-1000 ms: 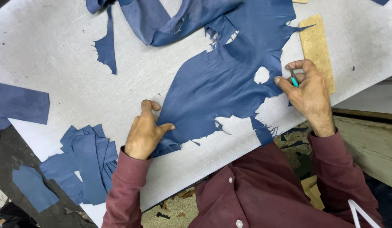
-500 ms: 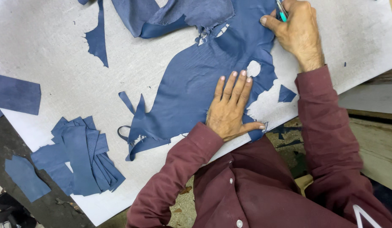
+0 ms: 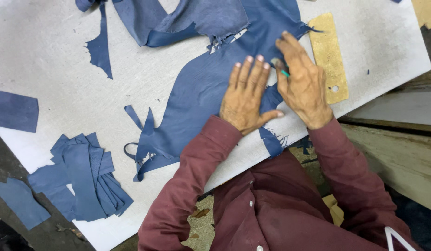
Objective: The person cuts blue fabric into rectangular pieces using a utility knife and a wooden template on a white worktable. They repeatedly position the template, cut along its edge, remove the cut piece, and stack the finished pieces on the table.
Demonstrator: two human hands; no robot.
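A large, ragged piece of blue leather (image 3: 201,88) lies spread on a white cutting board (image 3: 53,60). My left hand (image 3: 247,95) presses flat on the leather, fingers straight and close together. Right beside it, my right hand (image 3: 303,86) grips a small tool with a green handle (image 3: 284,72) against the leather. Only a short bit of the tool shows between my fingers. A tan rectangular template (image 3: 329,56) with a hole near one end lies just right of my right hand.
A stack of cut blue leather pieces (image 3: 83,179) sits at the board's lower left. Single cut pieces lie at the left edge (image 3: 15,110) and off the board (image 3: 21,202). More blue leather (image 3: 187,18) bunches at the top. The board's edge runs diagonally by my torso.
My left hand slid up and right across the leather and now lies flat near its middle. My right hand came down and left beside it, still with the tool.
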